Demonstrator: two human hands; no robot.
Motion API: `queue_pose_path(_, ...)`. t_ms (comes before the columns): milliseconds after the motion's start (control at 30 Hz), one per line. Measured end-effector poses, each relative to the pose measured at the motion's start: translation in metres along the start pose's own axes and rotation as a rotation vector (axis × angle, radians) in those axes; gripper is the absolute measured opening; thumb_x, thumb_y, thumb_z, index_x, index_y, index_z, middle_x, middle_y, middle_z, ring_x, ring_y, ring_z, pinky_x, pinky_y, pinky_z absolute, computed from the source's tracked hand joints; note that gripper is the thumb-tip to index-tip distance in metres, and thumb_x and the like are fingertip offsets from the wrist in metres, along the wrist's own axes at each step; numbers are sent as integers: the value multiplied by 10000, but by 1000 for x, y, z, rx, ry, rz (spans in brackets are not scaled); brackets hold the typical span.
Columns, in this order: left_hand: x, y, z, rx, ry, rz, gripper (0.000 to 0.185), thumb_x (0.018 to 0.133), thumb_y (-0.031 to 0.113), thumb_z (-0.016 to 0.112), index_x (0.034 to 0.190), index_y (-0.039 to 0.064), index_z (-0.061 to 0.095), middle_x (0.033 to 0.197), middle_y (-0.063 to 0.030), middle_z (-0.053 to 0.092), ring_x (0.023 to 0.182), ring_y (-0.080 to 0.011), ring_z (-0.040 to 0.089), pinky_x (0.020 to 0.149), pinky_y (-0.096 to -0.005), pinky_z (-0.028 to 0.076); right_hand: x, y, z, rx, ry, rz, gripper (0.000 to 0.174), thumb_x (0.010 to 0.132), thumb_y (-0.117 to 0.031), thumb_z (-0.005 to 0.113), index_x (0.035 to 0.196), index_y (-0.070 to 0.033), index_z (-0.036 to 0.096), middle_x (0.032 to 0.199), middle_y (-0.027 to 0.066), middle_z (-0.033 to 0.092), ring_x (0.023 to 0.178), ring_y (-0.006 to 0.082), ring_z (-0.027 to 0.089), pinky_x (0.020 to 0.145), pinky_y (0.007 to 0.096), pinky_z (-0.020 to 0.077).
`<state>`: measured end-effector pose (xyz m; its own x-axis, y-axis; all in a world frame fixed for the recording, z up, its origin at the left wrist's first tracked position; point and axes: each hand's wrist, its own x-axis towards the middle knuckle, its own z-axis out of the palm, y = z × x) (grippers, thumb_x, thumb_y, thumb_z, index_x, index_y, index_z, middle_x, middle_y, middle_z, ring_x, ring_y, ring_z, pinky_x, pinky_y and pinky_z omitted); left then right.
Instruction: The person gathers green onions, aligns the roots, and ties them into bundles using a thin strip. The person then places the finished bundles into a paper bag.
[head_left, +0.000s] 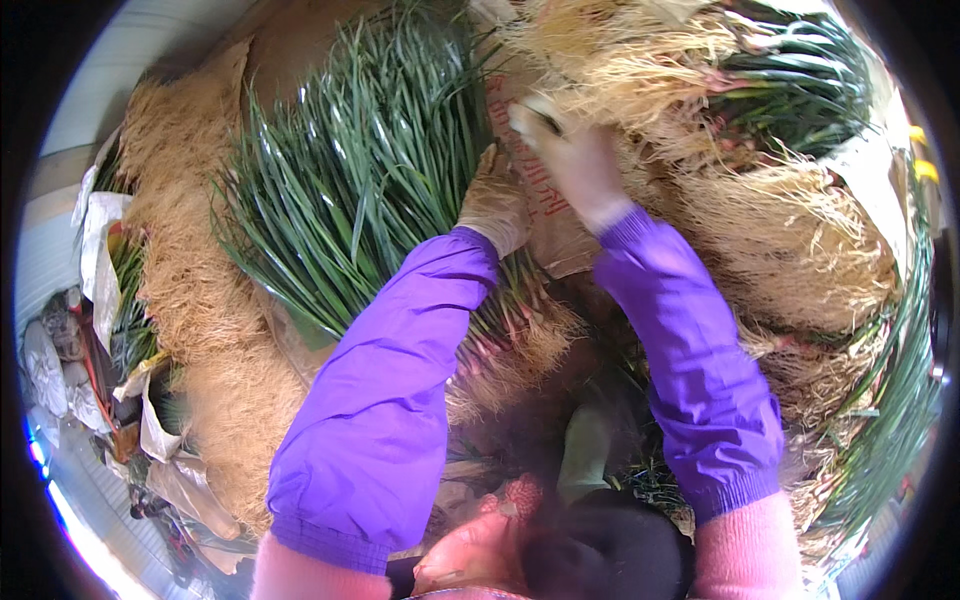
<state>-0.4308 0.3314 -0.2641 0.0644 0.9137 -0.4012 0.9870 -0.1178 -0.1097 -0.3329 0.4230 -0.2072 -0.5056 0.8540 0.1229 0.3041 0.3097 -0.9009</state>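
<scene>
A broad heap of green onions (367, 157) lies before me, long green leaves to the upper left, pinkish stem bases and pale roots (517, 375) to the lower right. My left hand (496, 202), in a pale soiled glove, rests against the right edge of the leaves. Some of its fingers are hidden, so its grip is unclear. To its right, my right hand (574, 157) hovers over a brown sack (551, 232) with red printing. That hand is gloved and motion-blurred, apart from the heap. Whether it holds anything cannot be told.
Root mats of stacked onions (187, 300) form a long wall on the left. More bundles pile up at right, roots (795, 240) facing inward, with leaves (795, 75) at the top right. White wrapping sheets (101, 255) stick out at far left. My knee (607, 532) is below.
</scene>
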Motion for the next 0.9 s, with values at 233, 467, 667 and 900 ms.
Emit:
queue_pose_path(233,13,7,-7,-22,-222,18,698,948,480,400,1479,28,376,1575,-127,310,1501,-281,134,1220,-461,-17,80,-111,-35,159,-61,-38,561,919,-322,641,1399,-108,445,1186,212,651,989,274,678,881,380,513)
queue_pose_path(467,-4,-6,-4,-30,17,62,505,854,406,523,1201,66,661,1325,-125,582,1360,-276,397,1214,-448,90,-78,38,-54,-387,-210,136,338,920,-260,652,1200,-72,628,1129,163,655,1037,314,636,902,398,500)
queue_pose_path(667,-5,-10,5,-80,93,68,484,836,382,545,1172,57,672,1252,-129,613,1325,-286,422,1209,-456,111,-190,56,-50,-620,-403,220,436,768,-368,776,1070,-87,635,968,137,671,896,330,657,781,417,523)
queue_pose_path(900,-3,-5,-8,-109,30,22,507,845,376,544,1212,38,637,1230,-150,617,1318,-297,429,1209,-436,129,-280,79,-60,-599,-420,316,226,777,-62,648,1000,-97,629,920,160,656,863,371,646,759,436,533)
